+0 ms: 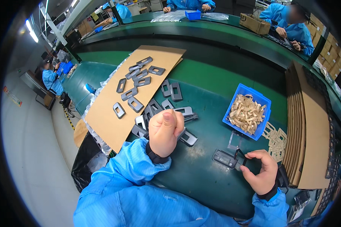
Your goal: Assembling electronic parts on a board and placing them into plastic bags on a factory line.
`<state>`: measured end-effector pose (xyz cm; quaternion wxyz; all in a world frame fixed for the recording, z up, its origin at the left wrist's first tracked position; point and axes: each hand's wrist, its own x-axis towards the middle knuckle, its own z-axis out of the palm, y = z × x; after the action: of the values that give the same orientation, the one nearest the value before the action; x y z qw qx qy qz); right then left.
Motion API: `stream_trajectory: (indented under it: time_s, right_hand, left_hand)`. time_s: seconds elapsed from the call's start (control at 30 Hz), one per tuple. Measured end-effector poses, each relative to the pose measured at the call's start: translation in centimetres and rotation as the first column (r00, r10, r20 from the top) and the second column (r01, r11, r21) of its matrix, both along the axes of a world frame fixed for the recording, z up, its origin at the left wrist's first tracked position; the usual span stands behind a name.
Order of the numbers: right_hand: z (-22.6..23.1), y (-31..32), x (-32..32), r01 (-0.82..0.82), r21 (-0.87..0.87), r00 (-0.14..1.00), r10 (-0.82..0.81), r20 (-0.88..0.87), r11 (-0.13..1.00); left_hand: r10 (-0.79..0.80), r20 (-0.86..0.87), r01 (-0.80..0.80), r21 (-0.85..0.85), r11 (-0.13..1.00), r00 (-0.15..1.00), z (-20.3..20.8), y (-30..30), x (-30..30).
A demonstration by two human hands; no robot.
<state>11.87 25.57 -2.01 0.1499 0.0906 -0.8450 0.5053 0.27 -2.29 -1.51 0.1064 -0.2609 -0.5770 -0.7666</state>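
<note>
My left hand (163, 132) is raised above the pile, closed in a fist with the thumb on top; whatever it may hold is hidden. Beneath and beyond it lie several grey and black plastic frames (188, 138) with rectangular openings. My right hand (262, 171) pinches a thin dark-edged piece (241, 157) between thumb and fingers, tilted upright. That piece is at the right end of a flat dark housing (224, 158) resting on the green bench; I cannot tell whether they are joined. A small clear fixture (234, 140) lies just behind the housing.
A blue bin (268, 109) holds many tan strips, with perforated tan sheets (277, 143) beside it. More frames lie on a cardboard sheet (110, 94) at the left. Cardboard dividers (293, 125) stand at the right. Co-workers in blue sit across the line.
</note>
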Motion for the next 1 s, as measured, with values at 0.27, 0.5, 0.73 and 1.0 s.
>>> stream_trajectory:
  time_s: [0.27,0.5,0.73,1.0]
  right_hand:
    - [0.1,-0.1,0.1,0.020,-0.033,1.000,-0.020,0.006,0.999]
    - [0.2,-0.2,0.2,0.015,-0.008,1.000,-0.015,0.009,1.000]
    - [0.0,-0.1,-0.2,0.010,0.001,1.000,-0.010,0.024,1.000]
    - [-1.1,0.1,-0.7,-0.016,-0.044,0.998,0.018,0.061,0.999]
  left_hand:
    - [-0.004,-0.048,0.001,-0.050,0.999,0.999,-0.3,0.2,0.3]
    - [-0.041,-0.073,0.037,-0.062,0.997,0.996,-0.8,-0.2,0.3]
    - [-0.192,-0.545,0.394,0.282,0.875,0.816,2.2,1.4,4.6]
    - [-0.232,-0.599,0.472,0.282,0.835,0.767,3.5,-1.0,6.8]
